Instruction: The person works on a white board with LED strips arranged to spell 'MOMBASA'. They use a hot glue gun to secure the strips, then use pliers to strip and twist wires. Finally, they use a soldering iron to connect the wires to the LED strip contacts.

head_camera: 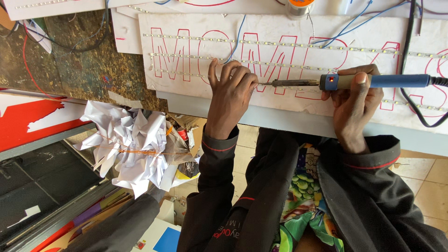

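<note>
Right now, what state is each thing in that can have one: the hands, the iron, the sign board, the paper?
Right hand: closed around the blue-handled soldering iron.
Blue-handled soldering iron: held level, red light lit, tip at the left fingers.
Left hand: fingers pressed on the board, holding nothing.
White sign board with red outlined letters: flat, LED strips laid across it.
Crumpled white paper: bunched up beside the bench.

Blue wires (343, 29) and a solder spool (298, 7) crowd the white board's (196, 88) far edge; its near edge lies open.
</note>
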